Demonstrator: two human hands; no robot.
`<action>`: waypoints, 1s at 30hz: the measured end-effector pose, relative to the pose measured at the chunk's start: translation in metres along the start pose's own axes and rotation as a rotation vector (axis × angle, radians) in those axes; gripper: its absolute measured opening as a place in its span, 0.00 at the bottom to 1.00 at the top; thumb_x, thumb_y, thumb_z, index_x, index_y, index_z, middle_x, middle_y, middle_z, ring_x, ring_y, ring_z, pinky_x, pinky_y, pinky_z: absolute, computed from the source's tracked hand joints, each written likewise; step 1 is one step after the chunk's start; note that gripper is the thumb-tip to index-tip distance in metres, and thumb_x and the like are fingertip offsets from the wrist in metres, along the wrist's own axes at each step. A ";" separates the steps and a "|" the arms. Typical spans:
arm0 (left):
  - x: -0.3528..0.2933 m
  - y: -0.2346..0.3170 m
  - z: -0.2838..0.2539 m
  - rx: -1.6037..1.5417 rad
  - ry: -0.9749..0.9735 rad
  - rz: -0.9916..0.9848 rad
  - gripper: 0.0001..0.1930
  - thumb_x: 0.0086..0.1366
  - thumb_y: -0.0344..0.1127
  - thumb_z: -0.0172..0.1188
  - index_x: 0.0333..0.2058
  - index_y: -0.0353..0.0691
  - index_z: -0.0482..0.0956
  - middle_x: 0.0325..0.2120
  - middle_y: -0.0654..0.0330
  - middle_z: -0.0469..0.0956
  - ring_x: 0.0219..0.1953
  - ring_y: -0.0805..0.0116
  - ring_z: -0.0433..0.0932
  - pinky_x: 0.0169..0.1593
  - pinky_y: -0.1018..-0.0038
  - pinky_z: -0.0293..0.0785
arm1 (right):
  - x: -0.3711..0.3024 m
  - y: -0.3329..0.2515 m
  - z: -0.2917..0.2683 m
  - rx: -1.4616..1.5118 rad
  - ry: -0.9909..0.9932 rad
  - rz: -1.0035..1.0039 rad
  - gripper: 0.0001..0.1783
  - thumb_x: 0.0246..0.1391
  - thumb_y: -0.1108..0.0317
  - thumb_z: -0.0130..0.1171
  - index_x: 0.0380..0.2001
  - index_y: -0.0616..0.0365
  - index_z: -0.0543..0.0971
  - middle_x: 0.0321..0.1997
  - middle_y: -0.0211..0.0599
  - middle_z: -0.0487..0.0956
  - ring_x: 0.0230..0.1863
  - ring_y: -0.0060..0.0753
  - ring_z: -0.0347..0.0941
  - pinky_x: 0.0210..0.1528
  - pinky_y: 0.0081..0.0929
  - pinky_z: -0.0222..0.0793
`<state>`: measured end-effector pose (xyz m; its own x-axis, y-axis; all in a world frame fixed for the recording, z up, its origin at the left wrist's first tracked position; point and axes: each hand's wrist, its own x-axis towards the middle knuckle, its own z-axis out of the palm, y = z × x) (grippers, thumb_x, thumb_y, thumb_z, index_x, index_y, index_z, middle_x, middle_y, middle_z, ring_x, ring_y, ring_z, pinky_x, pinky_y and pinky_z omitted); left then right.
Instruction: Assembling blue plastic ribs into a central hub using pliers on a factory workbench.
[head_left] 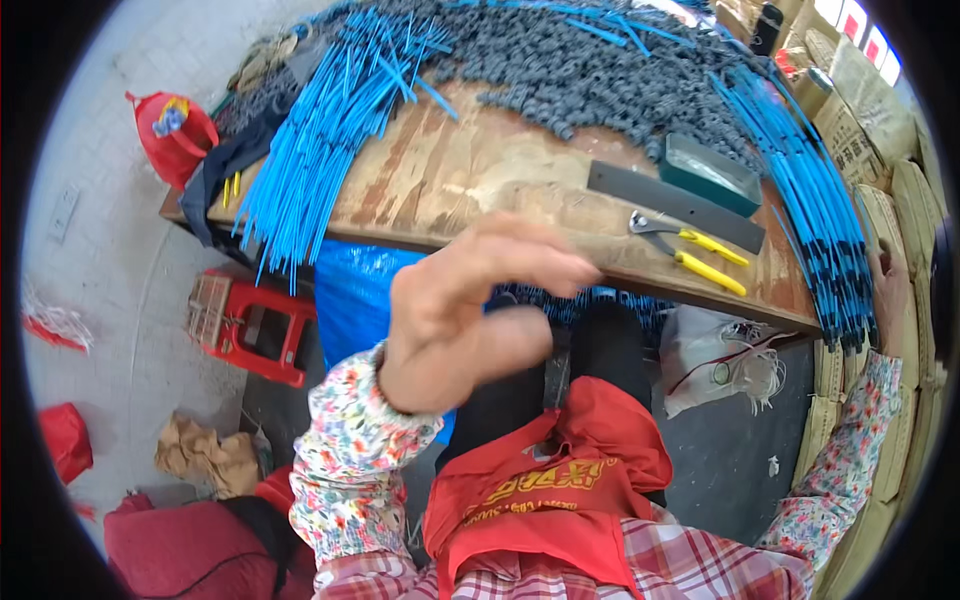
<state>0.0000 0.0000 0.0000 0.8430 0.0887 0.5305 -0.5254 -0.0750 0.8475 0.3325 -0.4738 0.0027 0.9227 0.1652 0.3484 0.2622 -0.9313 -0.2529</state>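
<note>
My left hand is raised over my lap, near the table's front edge. Its fingers curve forward, slightly blurred, with a gap between them and the thumb and nothing in it. At the far right, my right hand lies along the outer side of a stack of blue rods with black ends. Its fingers look stretched out, partly turned from view. These rods jut over the table's right corner. On the table between my hands lie yellow-handled pliers, a flat grey bar and a green tray.
A large heap of grey ring-like pieces covers the far side of the wooden table. Loose blue rods overhang its left edge. Below stand a red stool and a white sack. Tan packages line the right side.
</note>
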 end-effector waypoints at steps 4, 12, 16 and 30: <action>0.011 0.066 0.070 -0.234 0.389 0.172 0.05 0.55 0.29 0.57 0.30 0.36 0.72 0.30 0.56 0.72 0.34 0.65 0.73 0.39 0.68 0.70 | -0.021 -0.074 0.019 0.371 0.158 -0.307 0.18 0.59 0.67 0.58 0.51 0.63 0.75 0.42 0.42 0.78 0.46 0.29 0.74 0.49 0.26 0.68; 0.018 0.066 0.058 -0.235 0.399 0.476 0.16 0.51 0.34 0.61 0.36 0.35 0.70 0.34 0.54 0.71 0.38 0.61 0.72 0.43 0.65 0.69 | -0.113 -0.239 0.049 0.374 -0.073 -0.766 0.15 0.49 0.76 0.61 0.42 0.65 0.75 0.39 0.46 0.76 0.41 0.45 0.72 0.45 0.32 0.67; 0.017 0.063 0.049 -0.210 0.401 0.524 0.21 0.49 0.37 0.64 0.40 0.34 0.70 0.36 0.52 0.71 0.40 0.59 0.71 0.45 0.64 0.68 | -0.137 -0.268 0.058 0.388 -0.168 -0.839 0.17 0.44 0.75 0.63 0.41 0.65 0.76 0.39 0.47 0.75 0.42 0.49 0.70 0.47 0.37 0.65; 0.020 0.030 -0.001 0.067 0.385 0.584 0.39 0.42 0.46 0.72 0.51 0.32 0.67 0.44 0.47 0.70 0.48 0.51 0.70 0.52 0.60 0.66 | -0.158 -0.301 0.089 0.422 -0.422 -0.989 0.19 0.39 0.72 0.67 0.39 0.61 0.77 0.35 0.41 0.76 0.37 0.45 0.70 0.41 0.37 0.62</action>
<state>0.0009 0.0009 0.0363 0.3175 0.3599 0.8773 -0.8611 -0.2780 0.4257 0.1329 -0.1909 -0.0566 0.2611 0.9314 0.2535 0.9234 -0.1645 -0.3468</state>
